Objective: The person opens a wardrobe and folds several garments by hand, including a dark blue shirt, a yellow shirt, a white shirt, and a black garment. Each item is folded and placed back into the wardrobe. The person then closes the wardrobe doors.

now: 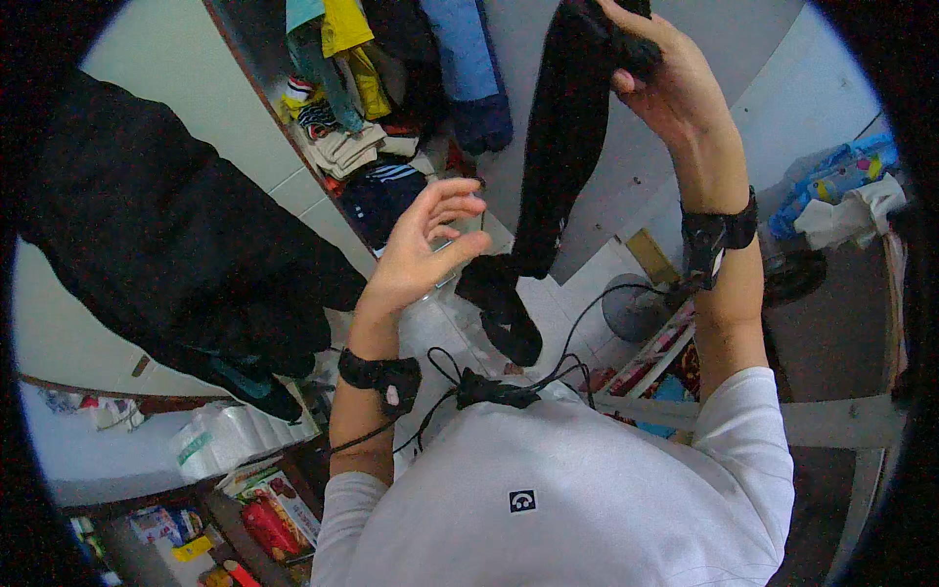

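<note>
My right hand (678, 88) is raised at the upper right, its fingers and thumb closed around a bunched part of a black garment (565, 139). A long narrow length of this cloth hangs down from it. Near its lower end is another black piece (502, 308); whether the two are joined cannot be told. My left hand (433, 242) is held out in the middle, its fingers curved and apart from the thumb, with nothing seen in it. Left of that hand hangs a large black garment (183, 220) in front of a pale door (154, 44).
An open wardrobe holds folded clothes (348, 154) and hanging jeans (466, 59). Plastic-wrapped rolls (235, 440) sit above a shelf with food packets (275, 521). At right lie a blue patterned cloth (836, 183) and a white cloth (851, 213). Black cables (579, 323) cross before my chest.
</note>
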A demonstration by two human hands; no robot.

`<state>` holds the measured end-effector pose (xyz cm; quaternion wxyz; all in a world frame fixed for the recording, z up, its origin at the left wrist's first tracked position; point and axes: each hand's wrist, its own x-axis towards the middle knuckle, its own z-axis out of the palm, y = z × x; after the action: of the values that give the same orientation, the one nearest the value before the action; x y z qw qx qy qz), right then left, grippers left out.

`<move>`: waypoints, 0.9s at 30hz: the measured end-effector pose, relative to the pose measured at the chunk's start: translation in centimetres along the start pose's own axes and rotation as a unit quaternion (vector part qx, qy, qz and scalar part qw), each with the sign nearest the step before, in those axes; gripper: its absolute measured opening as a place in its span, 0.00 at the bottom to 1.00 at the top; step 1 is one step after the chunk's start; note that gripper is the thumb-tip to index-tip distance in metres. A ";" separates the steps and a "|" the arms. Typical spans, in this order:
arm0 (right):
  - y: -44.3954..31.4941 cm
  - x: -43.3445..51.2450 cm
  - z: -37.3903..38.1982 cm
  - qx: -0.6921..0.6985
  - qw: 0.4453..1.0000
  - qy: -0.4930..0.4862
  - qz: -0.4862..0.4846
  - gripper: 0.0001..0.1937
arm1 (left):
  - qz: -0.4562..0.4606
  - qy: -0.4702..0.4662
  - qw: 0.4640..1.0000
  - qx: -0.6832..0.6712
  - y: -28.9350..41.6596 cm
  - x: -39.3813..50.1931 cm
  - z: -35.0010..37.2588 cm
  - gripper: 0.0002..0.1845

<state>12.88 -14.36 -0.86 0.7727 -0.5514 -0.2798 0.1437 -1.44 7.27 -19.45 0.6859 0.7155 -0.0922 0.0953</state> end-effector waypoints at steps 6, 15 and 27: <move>-3.7 0.3 2.7 -0.025 0.998 -0.037 -0.044 0.09 | 0.005 0.009 0.990 0.141 -1.4 3.0 2.5 0.56; -2.6 0.1 5.3 -0.026 0.939 -0.328 -0.102 0.20 | 0.006 0.074 0.965 0.252 -3.9 7.4 7.4 0.21; 21.3 -10.1 -3.0 -0.401 0.829 -0.013 -0.389 0.29 | 0.276 0.144 0.854 -0.416 9.9 8.5 0.4 0.07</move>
<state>8.38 -14.62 -24.17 0.4722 -0.6559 -0.5146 -0.2863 4.14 6.46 -7.74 0.8707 0.2865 -0.2176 0.3353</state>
